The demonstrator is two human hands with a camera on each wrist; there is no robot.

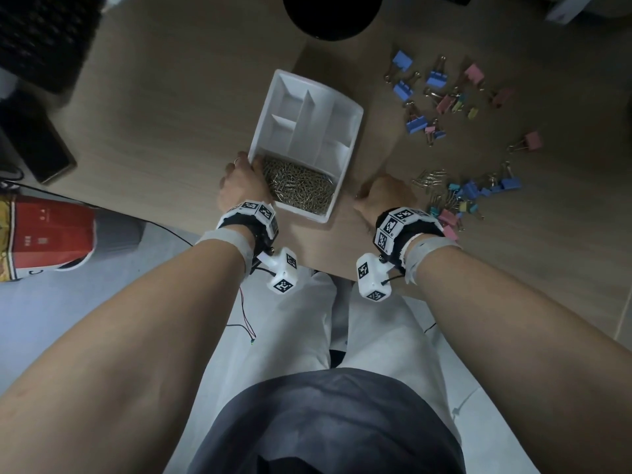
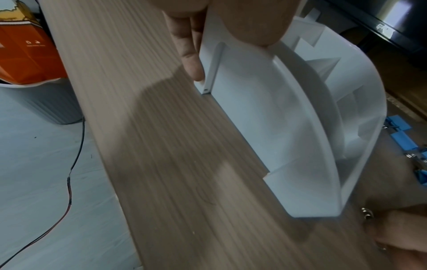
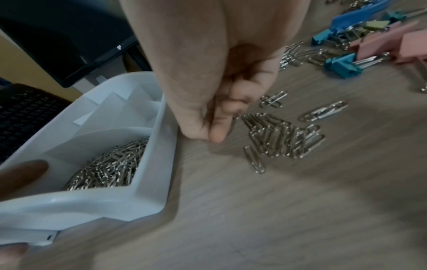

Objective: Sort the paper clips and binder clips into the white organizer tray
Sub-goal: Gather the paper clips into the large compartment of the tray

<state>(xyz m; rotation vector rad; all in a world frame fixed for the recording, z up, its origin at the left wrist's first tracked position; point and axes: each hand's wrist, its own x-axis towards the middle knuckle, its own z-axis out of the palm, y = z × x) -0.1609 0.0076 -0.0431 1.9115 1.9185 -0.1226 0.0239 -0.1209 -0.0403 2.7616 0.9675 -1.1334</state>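
The white organizer tray [image 1: 307, 213] [image 2: 265, 118] [image 3: 148, 191] stands mid-table, its near compartment full of silver paper clips [image 1: 301, 189] [image 3: 110, 164]. My left hand [image 1: 239, 179] grips the tray's near left corner, fingers [image 2: 191, 60] outside the wall and thumb inside. My right hand [image 1: 383, 193] [image 3: 221, 124] rests on the table just right of the tray, fingers curled, with a bit of paper-clip wire showing at the fingertips. Loose paper clips [image 3: 284, 140] [image 1: 429, 177] lie beside it. Coloured binder clips [image 1: 441, 97] [image 3: 342, 64] are scattered further right, in a far group and a near one [image 1: 478, 193].
A black round object [image 1: 331, 15] sits at the table's far edge, a keyboard [image 1: 44, 35] and a dark flat object [image 1: 37, 145] to the left. A red bag [image 1: 48, 234] sits below the table edge. A monitor [image 3: 69, 45] stands behind the tray.
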